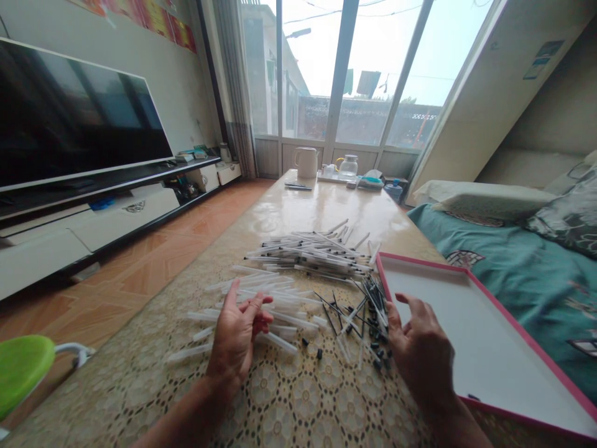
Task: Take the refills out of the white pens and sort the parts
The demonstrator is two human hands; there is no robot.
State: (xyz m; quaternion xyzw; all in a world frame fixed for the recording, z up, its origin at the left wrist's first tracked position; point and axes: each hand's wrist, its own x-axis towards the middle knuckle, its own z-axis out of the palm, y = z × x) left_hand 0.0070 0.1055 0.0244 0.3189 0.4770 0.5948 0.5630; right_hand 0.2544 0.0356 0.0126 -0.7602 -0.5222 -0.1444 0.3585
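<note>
My left hand [237, 333] hovers over a spread of translucent white pen barrels [284, 320], palm turned inward, fingers loosely bent and apart. I see nothing held in it. My right hand [420, 342] is by the left edge of a shallow white tray with a pink rim [508, 323], thumb and forefinger apart. Beside its fingertips lies a heap of thin dark pen refills [373, 298], with small black caps [380, 354] around it. Two loose black pieces [319, 353] lie between my hands. Farther back is a pile of white pens with dark ends [317, 255].
A long table under a patterned cover [289, 398] bears everything. At its far end stand a pale jug [306, 163] and a glass pitcher [348, 167]. A green stool [25, 370] is at the left, a bed or sofa with teal cloth [522, 255] at the right.
</note>
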